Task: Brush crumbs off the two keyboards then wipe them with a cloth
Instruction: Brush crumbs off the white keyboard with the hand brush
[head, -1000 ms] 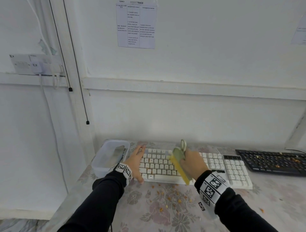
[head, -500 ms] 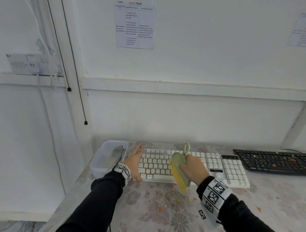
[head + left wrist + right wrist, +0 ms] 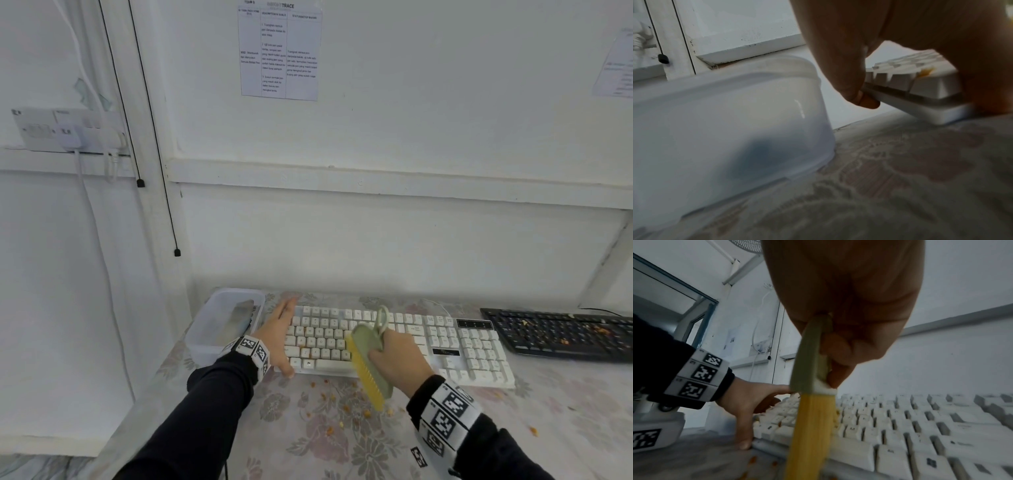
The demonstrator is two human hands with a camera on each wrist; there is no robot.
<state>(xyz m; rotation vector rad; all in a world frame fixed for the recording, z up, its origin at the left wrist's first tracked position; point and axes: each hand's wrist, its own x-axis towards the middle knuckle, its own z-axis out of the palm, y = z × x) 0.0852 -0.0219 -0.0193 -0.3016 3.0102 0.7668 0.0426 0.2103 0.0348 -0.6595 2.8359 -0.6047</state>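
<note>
brush (image 3: 370,368) swept nearer | bristles left, long axis near-far

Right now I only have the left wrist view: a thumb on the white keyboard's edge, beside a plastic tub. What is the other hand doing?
Observer: The right hand has its grip on a green brush with yellow bristles, at the white keyboard's front edge.
Operator: Where are the crumbs?
Observer: Most orange crumbs lie on the flowered tablecloth in front of it; a few bits sit between keys near the bristles.
Operator: And the second keyboard?
Observer: The black keyboard lies to the right, with crumbs scattered on its keys.
</note>
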